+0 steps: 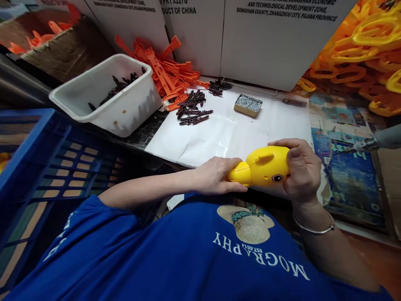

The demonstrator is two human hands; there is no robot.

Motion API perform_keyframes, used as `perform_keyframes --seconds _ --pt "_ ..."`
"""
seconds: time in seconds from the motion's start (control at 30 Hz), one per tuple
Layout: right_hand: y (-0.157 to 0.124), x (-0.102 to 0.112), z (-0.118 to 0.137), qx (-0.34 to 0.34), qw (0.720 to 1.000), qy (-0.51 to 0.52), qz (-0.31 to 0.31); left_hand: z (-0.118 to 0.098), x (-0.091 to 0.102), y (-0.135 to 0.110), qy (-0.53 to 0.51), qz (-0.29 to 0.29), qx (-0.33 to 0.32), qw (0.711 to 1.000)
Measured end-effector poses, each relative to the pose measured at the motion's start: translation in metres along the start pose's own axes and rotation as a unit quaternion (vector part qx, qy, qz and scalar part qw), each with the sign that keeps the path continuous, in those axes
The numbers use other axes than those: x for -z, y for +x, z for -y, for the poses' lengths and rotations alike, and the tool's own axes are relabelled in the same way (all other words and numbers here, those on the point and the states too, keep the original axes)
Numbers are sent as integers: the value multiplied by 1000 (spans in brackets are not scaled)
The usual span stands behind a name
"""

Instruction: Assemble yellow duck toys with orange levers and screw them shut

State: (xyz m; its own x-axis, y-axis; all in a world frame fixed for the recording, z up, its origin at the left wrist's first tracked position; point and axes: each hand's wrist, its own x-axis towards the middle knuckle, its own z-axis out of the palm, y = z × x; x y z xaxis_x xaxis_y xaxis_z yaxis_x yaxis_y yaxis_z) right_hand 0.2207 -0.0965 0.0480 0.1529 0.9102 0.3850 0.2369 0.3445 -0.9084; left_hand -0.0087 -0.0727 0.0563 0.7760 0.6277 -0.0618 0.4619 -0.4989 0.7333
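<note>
A yellow plastic toy animal point(266, 167) with a printed black-and-white eye lies sideways between my hands, just over the table's front edge. My left hand point(219, 175) is closed round its narrower end. Round the head end, my right hand point(302, 169) grips with the thumb on top. Beyond the toy, a small tin of silver screws point(248, 104) sits on the white sheet point(216, 140). Dark slender plastic parts point(194, 108) lie in loose piles to the left of the tin.
A white tub point(125, 104) with dark parts stands at the left, beside orange plastic pieces point(163, 71). Yellow parts point(360, 54) are heaped at the right above a power screwdriver point(376, 140). A blue crate point(65, 159) is at my left; cartons point(260, 46) stand behind.
</note>
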Motion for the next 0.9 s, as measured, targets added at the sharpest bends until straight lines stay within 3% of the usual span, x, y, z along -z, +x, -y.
perform_keyframes --seconds 0.1,0.17,0.23,0.3,0.37,0.47,0.5,0.57,0.7,0.77,0.9 --pt "1 0 -7 -38 995 94 -2 -2 5 1 -80 -15 20 997" --pt "-1 0 -12 -71 984 160 -34 0 10 2 -203 -36 37 978" --pt "-9 -1 -15 -141 970 193 -30 6 15 3 -384 -38 61 921" --pt "-20 -5 -16 -230 950 209 31 18 18 5 -546 -21 81 834" --pt "-29 -11 -13 -283 929 217 100 31 18 7 -642 -15 96 761" --pt "-32 -19 -6 -272 931 206 129 45 14 10 -694 -34 108 712" --pt "-30 -21 -4 -262 935 199 133 46 13 11 -695 -32 107 710" --pt "-23 -24 -1 -244 939 191 146 41 11 12 -672 -25 107 733" --pt "-12 -28 1 -251 938 176 164 20 12 13 -520 -65 102 846" --pt "-10 -29 0 -262 936 178 156 11 14 12 -453 -74 95 884" --pt "-14 -28 -4 -250 934 202 155 6 17 10 -412 -42 82 906"
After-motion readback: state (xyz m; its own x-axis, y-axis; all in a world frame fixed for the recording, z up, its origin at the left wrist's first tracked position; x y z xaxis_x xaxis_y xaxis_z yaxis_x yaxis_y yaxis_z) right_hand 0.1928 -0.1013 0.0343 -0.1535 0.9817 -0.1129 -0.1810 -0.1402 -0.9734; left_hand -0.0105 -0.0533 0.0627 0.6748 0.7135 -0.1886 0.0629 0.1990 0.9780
